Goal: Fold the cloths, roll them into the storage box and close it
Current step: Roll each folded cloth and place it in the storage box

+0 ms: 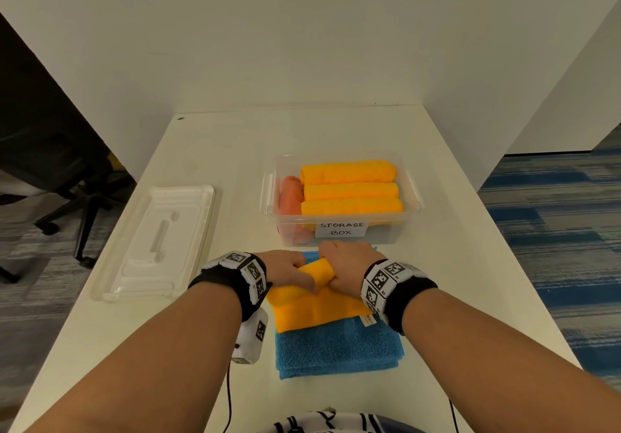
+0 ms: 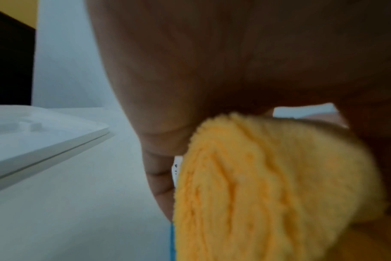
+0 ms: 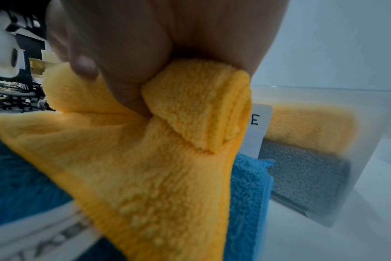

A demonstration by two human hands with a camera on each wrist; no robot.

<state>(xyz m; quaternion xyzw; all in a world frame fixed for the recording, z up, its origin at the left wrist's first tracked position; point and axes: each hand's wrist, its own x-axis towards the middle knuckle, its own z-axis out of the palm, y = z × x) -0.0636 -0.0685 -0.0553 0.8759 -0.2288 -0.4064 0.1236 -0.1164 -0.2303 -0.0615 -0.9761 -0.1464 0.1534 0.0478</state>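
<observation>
Both hands, left hand (image 1: pixel 291 269) and right hand (image 1: pixel 342 269), are curled tight around the half-rolled yellow cloth (image 1: pixel 317 305), side by side. It's lying on a blue cloth (image 1: pixel 339 352), storage box (image 1: pixel 411 210) just beyond the fingers, lid (image 1: pixel 158 244) off left.

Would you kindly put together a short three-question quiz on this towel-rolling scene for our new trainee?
1. True or false: the lid is on the storage box.
2. How many yellow rolls show from above in the box?
3. The yellow cloth being rolled by the left hand and right hand lies on: A) bare table B) blue cloth C) lid.

Key: 1 false; 2 three; 3 B.
</observation>
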